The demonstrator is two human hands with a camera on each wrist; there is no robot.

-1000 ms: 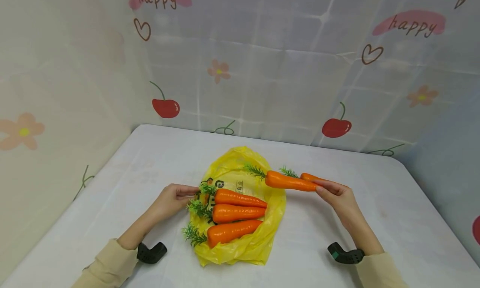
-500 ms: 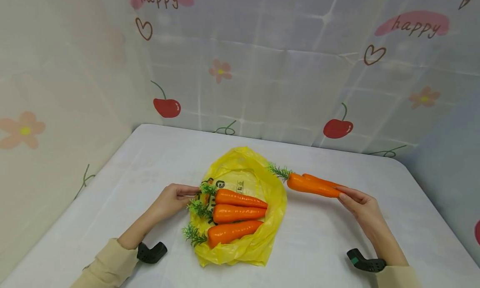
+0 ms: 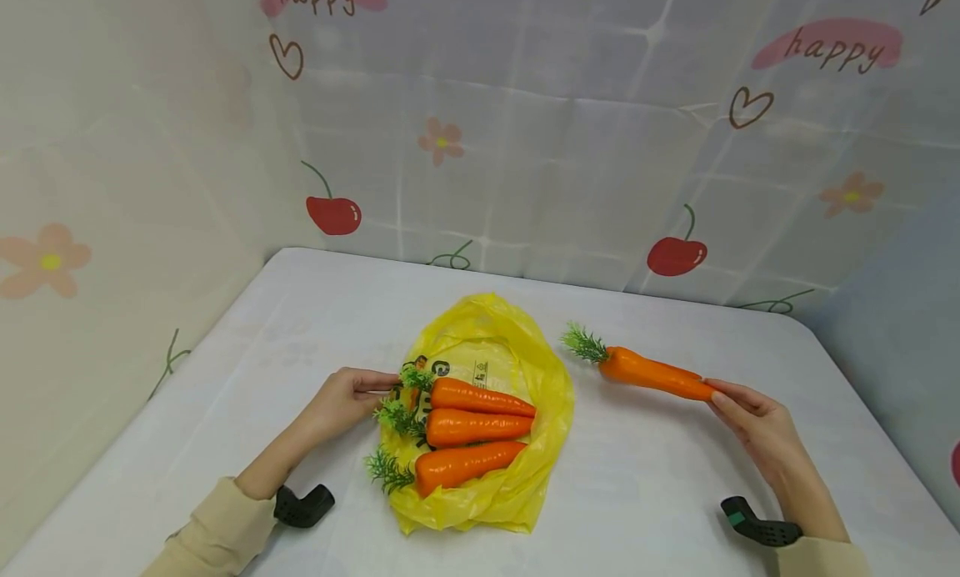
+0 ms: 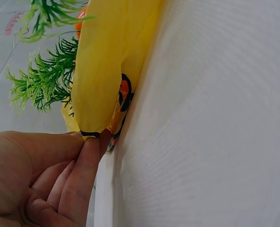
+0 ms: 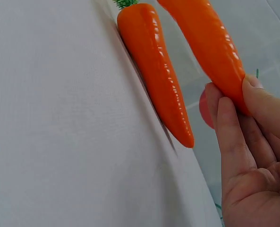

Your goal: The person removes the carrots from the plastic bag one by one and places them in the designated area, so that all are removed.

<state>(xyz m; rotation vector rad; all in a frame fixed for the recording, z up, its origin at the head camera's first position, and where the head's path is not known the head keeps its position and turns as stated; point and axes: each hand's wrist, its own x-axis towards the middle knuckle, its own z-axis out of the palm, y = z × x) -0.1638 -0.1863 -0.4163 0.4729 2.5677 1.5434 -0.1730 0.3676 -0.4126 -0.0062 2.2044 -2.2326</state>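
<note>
At the right, my right hand [image 3: 767, 428] pinches the narrow tip of an orange carrot [image 3: 652, 373] with a green leafy top, holding it raised. In the right wrist view, a second carrot [image 5: 155, 71] lies on the table beside the held one; the head view mostly hides it. My left hand [image 3: 341, 406] pinches the edge of a yellow plastic bag [image 3: 553, 418] between thumb and fingers. Inside the bag's opening lie three carrots, a back one [image 3: 480, 396], a middle one [image 3: 478, 427] and a front one [image 3: 465, 467], leafy tops to the left.
A white cloth covers the table [image 3: 615, 494]. Printed curtains stand behind and at both sides, the back curtain [image 3: 525, 185] close to the table's far edge. Each wrist wears a black device, the left one [image 3: 303, 507] and the right one [image 3: 759, 527].
My right hand has carried its carrot rightward, away from over the bag, to above the carrot lying on the table. My left hand and the bag have stayed put.
</note>
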